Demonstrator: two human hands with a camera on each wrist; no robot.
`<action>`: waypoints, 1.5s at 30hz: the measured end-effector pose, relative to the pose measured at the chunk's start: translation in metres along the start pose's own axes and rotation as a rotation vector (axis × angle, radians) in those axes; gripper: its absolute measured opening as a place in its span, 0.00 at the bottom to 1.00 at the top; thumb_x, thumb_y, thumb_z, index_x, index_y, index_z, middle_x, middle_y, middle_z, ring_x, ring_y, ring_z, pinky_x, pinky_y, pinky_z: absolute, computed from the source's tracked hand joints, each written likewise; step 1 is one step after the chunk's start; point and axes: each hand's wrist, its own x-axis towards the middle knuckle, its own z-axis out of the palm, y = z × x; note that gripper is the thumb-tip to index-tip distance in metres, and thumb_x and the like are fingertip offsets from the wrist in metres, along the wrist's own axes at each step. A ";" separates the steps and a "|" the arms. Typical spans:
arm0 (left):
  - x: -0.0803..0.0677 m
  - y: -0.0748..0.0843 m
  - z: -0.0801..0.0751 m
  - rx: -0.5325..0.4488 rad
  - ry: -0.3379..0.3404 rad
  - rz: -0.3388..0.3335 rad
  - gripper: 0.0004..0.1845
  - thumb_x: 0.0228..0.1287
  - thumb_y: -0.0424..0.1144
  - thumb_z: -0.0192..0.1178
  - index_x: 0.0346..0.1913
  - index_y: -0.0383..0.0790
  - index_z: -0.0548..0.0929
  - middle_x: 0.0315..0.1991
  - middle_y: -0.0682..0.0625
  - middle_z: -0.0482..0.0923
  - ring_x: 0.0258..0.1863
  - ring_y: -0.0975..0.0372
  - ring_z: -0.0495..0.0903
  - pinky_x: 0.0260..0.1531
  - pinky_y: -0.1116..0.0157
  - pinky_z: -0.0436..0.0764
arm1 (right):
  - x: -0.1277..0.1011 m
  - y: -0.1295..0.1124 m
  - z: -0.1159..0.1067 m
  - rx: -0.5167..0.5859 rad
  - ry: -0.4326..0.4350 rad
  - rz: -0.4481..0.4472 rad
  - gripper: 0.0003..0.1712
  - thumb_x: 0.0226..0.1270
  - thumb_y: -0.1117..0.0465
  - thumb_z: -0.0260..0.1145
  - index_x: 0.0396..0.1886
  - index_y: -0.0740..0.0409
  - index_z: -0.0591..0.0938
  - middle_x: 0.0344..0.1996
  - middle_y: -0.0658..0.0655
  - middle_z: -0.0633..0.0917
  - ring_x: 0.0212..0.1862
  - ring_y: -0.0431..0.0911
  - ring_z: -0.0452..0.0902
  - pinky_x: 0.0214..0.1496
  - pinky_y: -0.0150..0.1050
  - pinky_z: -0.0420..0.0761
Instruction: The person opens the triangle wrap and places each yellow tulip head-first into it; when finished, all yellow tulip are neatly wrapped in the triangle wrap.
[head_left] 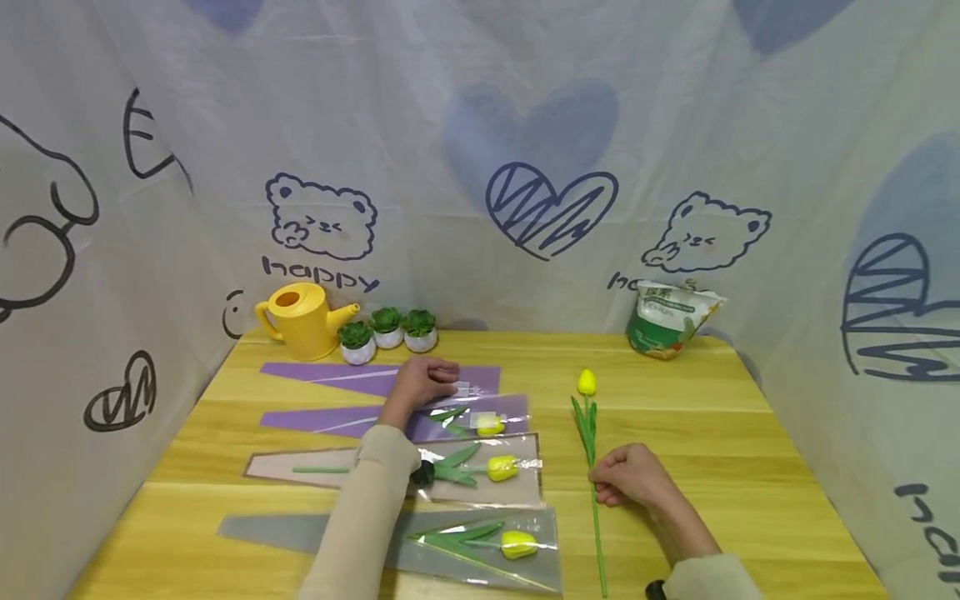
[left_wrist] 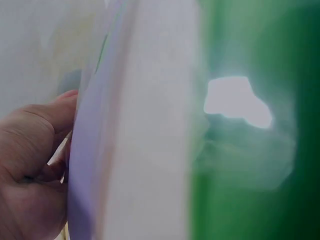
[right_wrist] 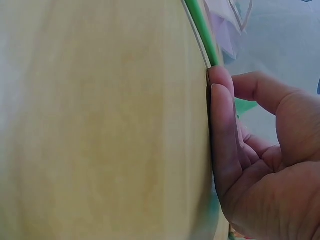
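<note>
Toward the back of the table my left hand [head_left: 425,382] reaches over a purple flower sleeve [head_left: 345,375], its fingertips at the sleeve near a small clear label. The left wrist view shows that hand [left_wrist: 35,160] with its fingertips right against the purple sheet [left_wrist: 85,165]. My right hand [head_left: 630,475] pinches the green stem of a yellow tulip [head_left: 587,383] lying along the table. Close up, the stem [right_wrist: 201,30] runs to the thumb and fingers of the right hand [right_wrist: 255,165].
Below lie a second purple sleeve [head_left: 300,418], a pale pink sleeve [head_left: 517,496] and a grey sleeve [head_left: 270,530], each with a yellow tulip. A yellow watering can [head_left: 303,329] and small potted succulents [head_left: 387,329] stand at the back left, a green-white bag [head_left: 663,321] at the back right.
</note>
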 end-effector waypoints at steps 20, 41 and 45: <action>-0.005 -0.001 0.003 -0.164 -0.044 -0.003 0.20 0.64 0.25 0.68 0.59 0.29 0.84 0.49 0.37 0.89 0.53 0.48 0.87 0.57 0.57 0.83 | 0.000 0.007 -0.008 0.075 -0.047 -0.005 0.09 0.68 0.67 0.69 0.38 0.73 0.84 0.23 0.56 0.87 0.26 0.43 0.87 0.29 0.35 0.87; -0.002 0.001 0.009 -0.419 0.113 -0.091 0.14 0.58 0.20 0.71 0.48 0.23 0.87 0.40 0.37 0.90 0.29 0.72 0.86 0.34 0.76 0.81 | 0.005 0.010 -0.009 0.064 -0.072 -0.012 0.11 0.70 0.65 0.67 0.40 0.73 0.84 0.25 0.56 0.88 0.28 0.43 0.88 0.31 0.36 0.87; -0.003 -0.001 0.008 -0.497 0.127 -0.116 0.14 0.58 0.20 0.71 0.48 0.22 0.86 0.39 0.38 0.91 0.28 0.72 0.86 0.32 0.76 0.80 | 0.005 0.008 -0.008 0.072 -0.074 -0.009 0.10 0.70 0.65 0.67 0.38 0.72 0.84 0.24 0.56 0.87 0.27 0.43 0.88 0.30 0.35 0.87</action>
